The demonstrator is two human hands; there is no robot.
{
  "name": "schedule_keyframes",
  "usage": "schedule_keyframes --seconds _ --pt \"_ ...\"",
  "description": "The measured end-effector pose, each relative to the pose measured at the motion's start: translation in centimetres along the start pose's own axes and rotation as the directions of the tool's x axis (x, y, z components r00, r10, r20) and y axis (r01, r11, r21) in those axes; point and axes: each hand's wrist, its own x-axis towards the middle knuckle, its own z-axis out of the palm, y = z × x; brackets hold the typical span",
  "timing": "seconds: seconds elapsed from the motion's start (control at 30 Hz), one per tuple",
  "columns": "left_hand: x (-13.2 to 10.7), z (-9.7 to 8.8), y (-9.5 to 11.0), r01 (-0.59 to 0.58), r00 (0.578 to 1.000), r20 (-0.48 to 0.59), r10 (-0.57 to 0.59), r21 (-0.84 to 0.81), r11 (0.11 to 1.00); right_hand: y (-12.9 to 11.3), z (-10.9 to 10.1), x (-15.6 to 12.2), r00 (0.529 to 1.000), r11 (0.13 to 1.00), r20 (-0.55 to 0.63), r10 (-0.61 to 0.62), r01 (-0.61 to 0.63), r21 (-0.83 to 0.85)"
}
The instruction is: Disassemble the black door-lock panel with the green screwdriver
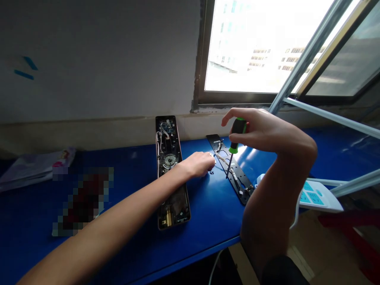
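My right hand (255, 128) grips a screwdriver (238, 130) by its black and green handle. The shaft slants down, its tip at the edge of a long black metal plate (213, 140) with holes and a white cable (233, 172) along it. Beside the plate, my left hand (202, 163) is closed low over the table; what its fingers hold is hidden, though a bit of white shows at them. Small dark screws (211, 172) lie just below that hand. Under my left forearm is an opened door lock body (169, 146) with wires, a round part and a brass cylinder (168, 217).
The blue table (202, 221) ends at a front edge near me. A white power strip (320, 196) and a metal frame (311, 113) stand on the right. On the left are a plastic packet (35, 168) and a blurred-out item (84, 202). A window (252, 47) is behind.
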Motion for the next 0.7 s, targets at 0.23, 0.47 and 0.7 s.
schedule_keyframes --seconds 0.23,0.47,0.7 --pt "-1.1 -0.3 -0.4 0.032 0.999 -0.020 -0.033 -0.048 0.998 -0.5 0.2 0.2 0.999 0.998 0.000 -0.052 0.052 0.023" --pt "-5.9 -2.0 -2.6 0.018 0.953 -0.289 -0.086 -0.230 0.973 -2.1 0.7 0.8 0.985 0.981 -0.041 -0.167 0.171 0.094" --pt "-12.0 0.1 -4.0 0.070 0.757 -0.611 -0.231 -0.275 0.959 -4.9 1.8 1.9 0.939 0.915 -0.065 -0.337 0.343 0.213"
